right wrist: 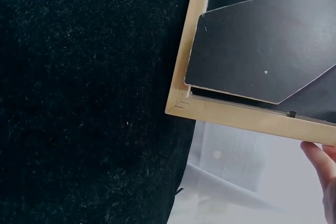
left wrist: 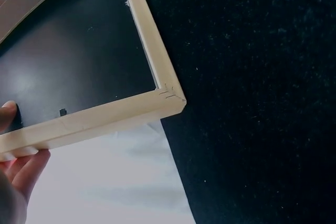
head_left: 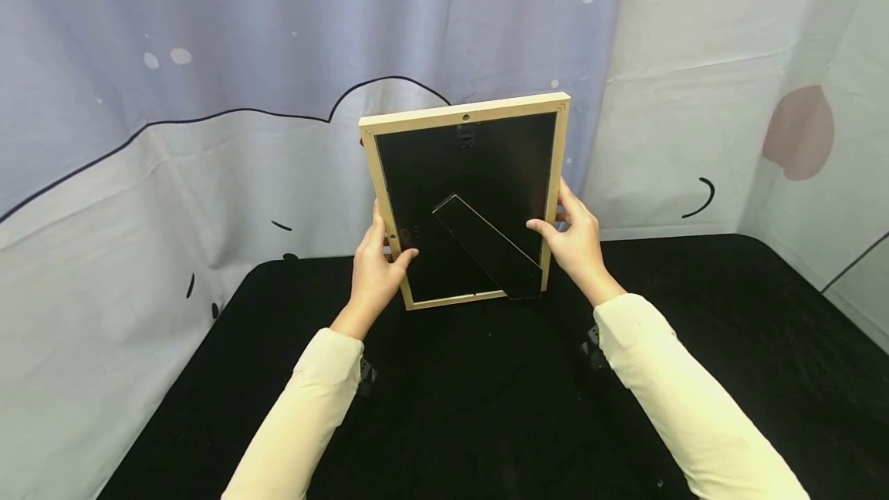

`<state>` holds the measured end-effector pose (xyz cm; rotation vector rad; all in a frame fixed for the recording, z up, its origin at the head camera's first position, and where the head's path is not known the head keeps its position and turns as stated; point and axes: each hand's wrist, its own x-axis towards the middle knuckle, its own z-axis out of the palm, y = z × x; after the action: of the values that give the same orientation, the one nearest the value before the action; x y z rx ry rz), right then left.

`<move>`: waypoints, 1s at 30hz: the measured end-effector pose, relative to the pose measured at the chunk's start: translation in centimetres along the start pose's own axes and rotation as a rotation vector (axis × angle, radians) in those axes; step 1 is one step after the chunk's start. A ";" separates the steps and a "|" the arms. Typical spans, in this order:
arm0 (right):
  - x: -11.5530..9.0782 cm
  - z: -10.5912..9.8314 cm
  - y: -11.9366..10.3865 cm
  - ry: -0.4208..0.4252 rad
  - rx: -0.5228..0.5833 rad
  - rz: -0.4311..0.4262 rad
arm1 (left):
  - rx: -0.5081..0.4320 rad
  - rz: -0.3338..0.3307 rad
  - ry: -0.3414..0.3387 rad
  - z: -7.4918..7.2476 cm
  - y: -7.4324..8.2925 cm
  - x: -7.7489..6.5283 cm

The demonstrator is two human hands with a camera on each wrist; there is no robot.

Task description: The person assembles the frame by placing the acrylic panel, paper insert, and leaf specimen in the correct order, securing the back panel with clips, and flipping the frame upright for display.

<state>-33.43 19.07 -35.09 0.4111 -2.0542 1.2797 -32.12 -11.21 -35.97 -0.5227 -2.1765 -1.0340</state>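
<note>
A picture frame [head_left: 479, 176] with a pale wooden rim and a black back faces away, its back toward me. Its black easel stand [head_left: 489, 249] lies slanted across the lower part of the back. My left hand [head_left: 375, 276] grips the left side, thumb on the back panel and fingers around the outer edge. On the opposite side my right hand [head_left: 576, 241] holds the rim in the same way, thumb over the back. In the right wrist view the stand's broad end [right wrist: 252, 51] sits by a frame corner. The frame's front is hidden.
A black cloth-covered table [head_left: 479, 400] spreads below the frame. Behind it hangs a lilac and white curtain [head_left: 229, 45] with printed lines and spots, continuing along the left and right sides.
</note>
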 end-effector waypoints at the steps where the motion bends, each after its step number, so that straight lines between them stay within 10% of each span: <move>1: 0.0 0.0 0.0 0.004 0.002 0.001 | -0.001 0.008 0.007 0.1 0.0 0.0; 16: 0.1 0.2 0.5 0.020 -0.006 -0.010 | 0.030 0.049 0.033 0.6 -0.5 -0.1; 30: 0.1 0.3 0.5 -0.008 -0.035 0.006 | -0.148 -0.152 -0.098 -1.1 0.6 0.7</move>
<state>-33.92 19.07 -35.48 0.3945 -2.0827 1.2461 -31.77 -11.66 -34.62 -0.4892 -2.2649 -1.2829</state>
